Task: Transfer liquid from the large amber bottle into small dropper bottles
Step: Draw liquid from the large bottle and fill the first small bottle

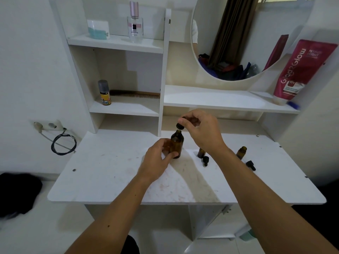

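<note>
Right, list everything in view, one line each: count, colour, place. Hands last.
large amber glass bottle: 1, brown, desk centre, uncapped
black screw cap: 1, just above the bottle's mouth
small amber dropper bottles: 2, brown, open, desk right; one partly hidden by the wrist
black dropper tops: 2, lying on the desk
clear perfume bottle: 1, pink cap, top shelf
yellow spray can: 1, middle shelf
brown comb: 1, middle shelf
red tube: 1, right ledge
round mirror: 1
left hand: grips the bottle
right hand: pinches the cap
</note>
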{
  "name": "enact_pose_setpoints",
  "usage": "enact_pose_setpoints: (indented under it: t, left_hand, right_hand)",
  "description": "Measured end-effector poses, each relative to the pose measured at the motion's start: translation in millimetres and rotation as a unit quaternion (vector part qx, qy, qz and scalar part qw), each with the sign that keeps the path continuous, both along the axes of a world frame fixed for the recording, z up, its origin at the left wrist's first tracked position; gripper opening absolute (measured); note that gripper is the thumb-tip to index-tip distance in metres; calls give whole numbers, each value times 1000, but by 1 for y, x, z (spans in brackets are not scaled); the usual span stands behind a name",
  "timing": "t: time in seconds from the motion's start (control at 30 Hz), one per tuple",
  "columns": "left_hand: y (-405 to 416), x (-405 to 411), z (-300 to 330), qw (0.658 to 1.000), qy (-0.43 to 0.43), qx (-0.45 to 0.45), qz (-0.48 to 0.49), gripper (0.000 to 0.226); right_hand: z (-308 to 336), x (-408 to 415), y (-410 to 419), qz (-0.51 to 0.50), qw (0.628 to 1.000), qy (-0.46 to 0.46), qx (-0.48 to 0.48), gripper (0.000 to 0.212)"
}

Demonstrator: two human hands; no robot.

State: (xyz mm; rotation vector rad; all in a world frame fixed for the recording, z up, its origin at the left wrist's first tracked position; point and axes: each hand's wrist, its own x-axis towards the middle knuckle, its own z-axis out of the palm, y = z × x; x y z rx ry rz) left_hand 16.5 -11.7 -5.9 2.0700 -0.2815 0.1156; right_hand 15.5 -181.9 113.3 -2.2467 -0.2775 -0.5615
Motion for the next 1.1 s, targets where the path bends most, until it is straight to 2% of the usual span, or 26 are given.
enact_pose_setpoints:
  t: [0.13,0.23,0.43,0.5,0.6,0.77,0.9,1.0,1.1]
  left_hand:
    - [-3,-3,3,999,-2,31,16,48]
    - [-4,-5,4,999,0,33,19,49]
    - [0,-12,3,999,10,-20,25,50]
    - [-2,-19,3,997,4,-38,60,53]
    - [-8,-37,2,991,-12,-85,104,41]
    - [-38,-59,2,995,-8,-88,36,33]
    - [-67,-56,0,998,-7,-64,-8,43]
    - [-86,-46,-2,999,-10,-45,-4,54]
    - [-100,-35,0,999,-1,-48,4,58]
  right_hand:
    - [14,-7,0,15,1000,9,15,9]
    - [26,-10,-3,7,999,-21,29,13]
    - [49,-24,-17,-22,991,-99,86,15]
    - [53,-30,-24,-30,989,-106,100,16]
    - [50,-40,-36,-42,988,-107,102,15]
    - [31,-55,-63,-72,988,-81,112,17]
    - [16,-61,-80,-91,987,-64,115,15]
    - [7,-59,-88,-104,987,-65,103,18]
    - [2,-55,-90,-101,987,-67,101,10]
